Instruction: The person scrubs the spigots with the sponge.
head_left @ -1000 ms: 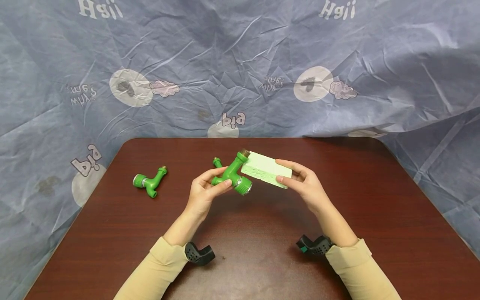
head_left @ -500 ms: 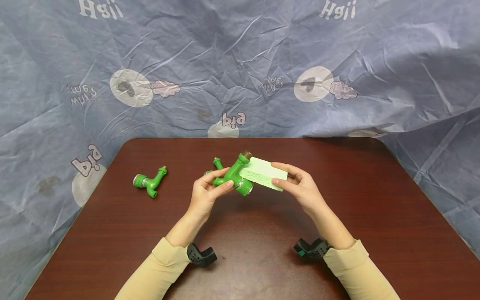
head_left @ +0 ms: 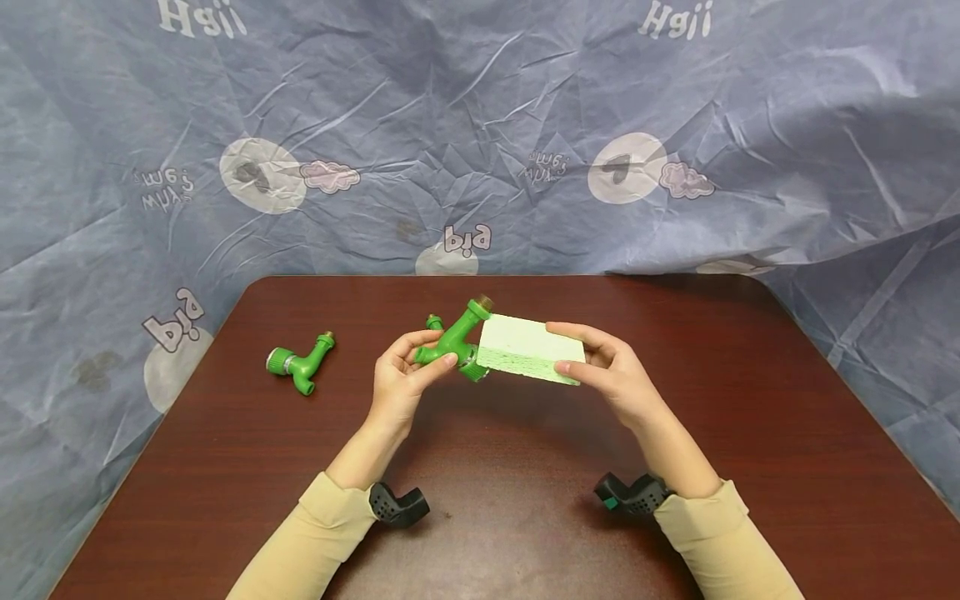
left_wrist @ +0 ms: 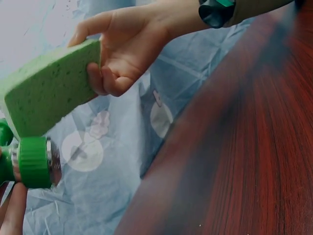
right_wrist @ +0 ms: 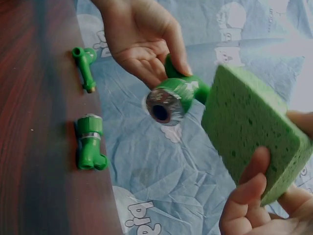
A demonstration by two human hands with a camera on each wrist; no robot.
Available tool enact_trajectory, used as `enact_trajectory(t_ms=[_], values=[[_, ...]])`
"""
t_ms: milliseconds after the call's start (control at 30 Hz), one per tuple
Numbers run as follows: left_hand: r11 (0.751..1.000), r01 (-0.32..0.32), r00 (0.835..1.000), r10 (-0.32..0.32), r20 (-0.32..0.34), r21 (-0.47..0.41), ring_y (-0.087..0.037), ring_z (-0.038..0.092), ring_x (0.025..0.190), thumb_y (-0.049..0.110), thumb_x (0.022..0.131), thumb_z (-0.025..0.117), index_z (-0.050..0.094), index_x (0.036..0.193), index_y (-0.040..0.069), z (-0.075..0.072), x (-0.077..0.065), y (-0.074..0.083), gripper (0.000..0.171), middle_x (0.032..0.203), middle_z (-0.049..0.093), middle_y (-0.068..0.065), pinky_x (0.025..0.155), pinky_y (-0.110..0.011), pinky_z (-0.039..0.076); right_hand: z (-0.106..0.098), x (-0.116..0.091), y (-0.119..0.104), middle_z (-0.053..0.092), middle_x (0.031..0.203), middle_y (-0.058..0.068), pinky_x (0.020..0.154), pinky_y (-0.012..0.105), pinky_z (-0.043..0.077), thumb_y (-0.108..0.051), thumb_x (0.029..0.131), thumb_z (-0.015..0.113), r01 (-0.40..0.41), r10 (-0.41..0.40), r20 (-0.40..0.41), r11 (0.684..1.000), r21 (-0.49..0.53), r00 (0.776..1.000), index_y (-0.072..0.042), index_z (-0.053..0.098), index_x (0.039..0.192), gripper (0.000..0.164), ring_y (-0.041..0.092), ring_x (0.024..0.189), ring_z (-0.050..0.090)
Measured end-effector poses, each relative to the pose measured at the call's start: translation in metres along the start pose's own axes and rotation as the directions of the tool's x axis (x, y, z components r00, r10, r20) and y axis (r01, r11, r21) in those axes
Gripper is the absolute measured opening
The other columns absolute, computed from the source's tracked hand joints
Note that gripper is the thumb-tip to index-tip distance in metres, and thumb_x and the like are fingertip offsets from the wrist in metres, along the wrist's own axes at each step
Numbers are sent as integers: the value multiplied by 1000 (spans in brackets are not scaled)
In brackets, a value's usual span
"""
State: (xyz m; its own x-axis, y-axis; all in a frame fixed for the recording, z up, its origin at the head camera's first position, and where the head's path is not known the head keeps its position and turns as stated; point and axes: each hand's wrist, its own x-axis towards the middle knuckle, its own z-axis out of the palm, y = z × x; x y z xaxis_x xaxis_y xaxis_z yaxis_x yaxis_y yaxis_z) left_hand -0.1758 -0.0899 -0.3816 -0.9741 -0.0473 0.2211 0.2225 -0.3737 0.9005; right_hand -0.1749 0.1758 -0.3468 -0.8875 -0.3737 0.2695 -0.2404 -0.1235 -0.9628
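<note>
L grip [head_left: 393,379] holds a shiny green tap [head_left: 453,340] w/ a brown metal tip; R grip [head_left: 613,368] pinches a pale green boxy sponge [head_left: 528,346] right by it. Both are up over a red-brown wood counter [head_left: 517,475]; another green tap [head_left: 303,365] lies L.

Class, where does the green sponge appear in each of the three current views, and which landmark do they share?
Head: the green sponge is just right of centre.
Left wrist: upper left.
Right wrist: right half, around mid-height.
Shared landmark: the green tap held in the left hand.
</note>
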Motion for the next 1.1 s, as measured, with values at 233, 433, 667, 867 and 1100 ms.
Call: enact_trajectory(t_ms=[233,433,667,867,1100], values=[[999,0,1000,1,-31,50,-10,62,70,-10,73,72,63,100,-2,1,-1,-3,30,82,68,0,64,-20,52,-4,-1,-4,58,118,7,74,25,53,11,83,56,98,-106,97,992,80,990,0,55,128,45,15,93,60],[990,-27,999,23,29,141,-13,66,70,-13,68,75,61,98,-12,4,-4,-8,33,85,70,-3,64,-22,54,-1,0,-1,51,125,10,74,26,54,14,79,63,165,-169,99,985,47,981,5,52,128,50,19,94,59],[969,-96,995,85,56,229,-13,68,71,-15,65,76,62,88,-14,9,-8,-14,28,86,71,-11,67,-27,57,16,-1,-2,46,126,15,67,21,52,12,73,73,185,-204,-19,922,-339,979,6,55,123,54,14,85,60],[963,-117,993,107,51,244,-12,68,70,-13,64,77,63,87,-12,9,-7,-14,27,84,70,-12,67,-28,57,29,-3,-20,49,123,18,62,22,46,8,73,75,130,-267,-186,834,-537,946,6,58,121,51,11,75,54],[984,-80,996,86,-30,160,-14,66,70,-11,69,76,60,91,-8,3,-2,-5,27,78,68,0,65,-23,55,15,2,-12,46,126,14,60,15,41,9,75,73,40,-202,-361,911,-410,911,6,55,125,53,9,72,50]])
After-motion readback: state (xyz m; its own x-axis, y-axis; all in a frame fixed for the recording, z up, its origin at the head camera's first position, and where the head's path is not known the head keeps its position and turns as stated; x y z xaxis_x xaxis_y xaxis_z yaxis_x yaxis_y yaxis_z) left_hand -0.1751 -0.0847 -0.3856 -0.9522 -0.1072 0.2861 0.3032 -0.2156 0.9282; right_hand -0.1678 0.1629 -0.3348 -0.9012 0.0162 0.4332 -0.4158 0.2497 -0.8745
